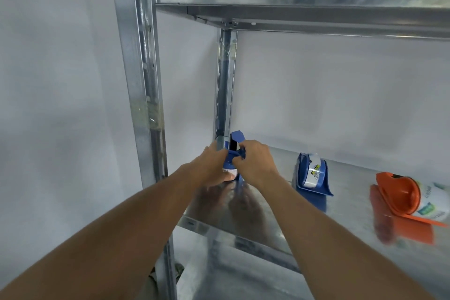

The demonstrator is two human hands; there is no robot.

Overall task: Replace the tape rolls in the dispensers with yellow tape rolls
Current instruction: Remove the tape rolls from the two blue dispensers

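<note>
A blue tape dispenser stands at the far left corner of the metal shelf, and both my hands hold it. My left hand grips its lower part, where a white tape roll peeks out under the fingers. My right hand pinches the dispenser's middle from the right. A second blue dispenser with a white printed roll sits further right. An orange dispenser with a white roll lies at the right edge. No yellow roll is in view.
The shelf belongs to a galvanised metal rack with a front post, a rear post and an upper shelf overhead. A white wall lies behind and to the left. The floor shows below the shelf's front edge.
</note>
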